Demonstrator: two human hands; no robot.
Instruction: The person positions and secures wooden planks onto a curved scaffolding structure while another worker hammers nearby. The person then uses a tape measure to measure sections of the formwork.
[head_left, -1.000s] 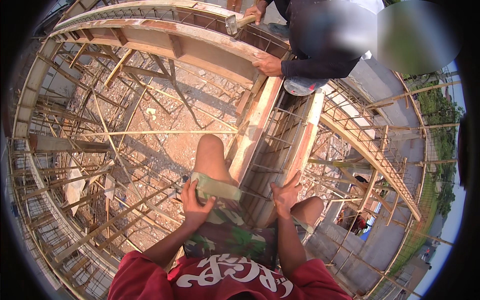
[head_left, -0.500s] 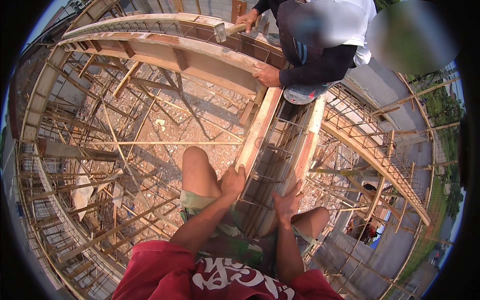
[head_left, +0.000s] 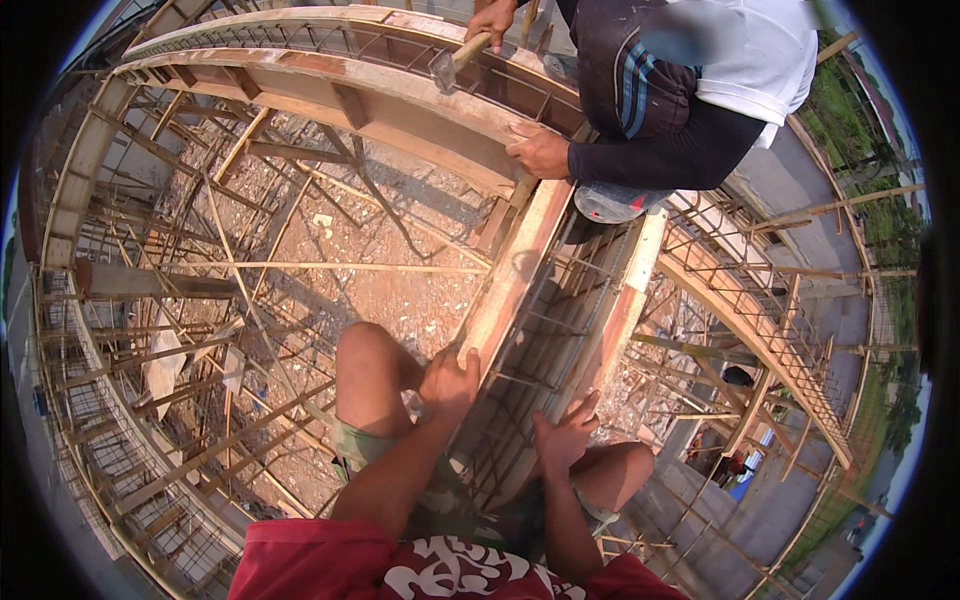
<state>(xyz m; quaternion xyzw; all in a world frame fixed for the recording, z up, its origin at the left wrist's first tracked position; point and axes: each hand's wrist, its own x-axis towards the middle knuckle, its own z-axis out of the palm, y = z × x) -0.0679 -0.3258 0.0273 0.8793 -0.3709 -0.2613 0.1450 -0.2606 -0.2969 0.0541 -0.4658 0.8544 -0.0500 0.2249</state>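
Below me runs a narrow wooden beam form with a cage of steel rebar (head_left: 545, 350) between its two side boards. My left hand (head_left: 450, 385) is closed over the top edge of the left board (head_left: 515, 280), its thumb on the inner side. On the right board (head_left: 620, 310) rests my right hand (head_left: 567, 435), thumb and fingers spread apart across the top. Facing me, a co-worker sits over the far end. One of their hands holds a hammer (head_left: 455, 68); their other hand (head_left: 540, 152) lies on the curved form board (head_left: 400, 108).
A rubble-strewn floor (head_left: 370, 290) lies well below, crossed by wooden props and braces (head_left: 330, 267). Curved forms with rebar ring the space, one of them a curved beam form (head_left: 750, 330) at right. Grey slabs and grass (head_left: 850, 120) lie beyond.
The view has shifted a little, and the co-worker now appears larger and farther right. My knee and both hands appear slightly left and lower, still on the same boards. The hammer has barely moved.
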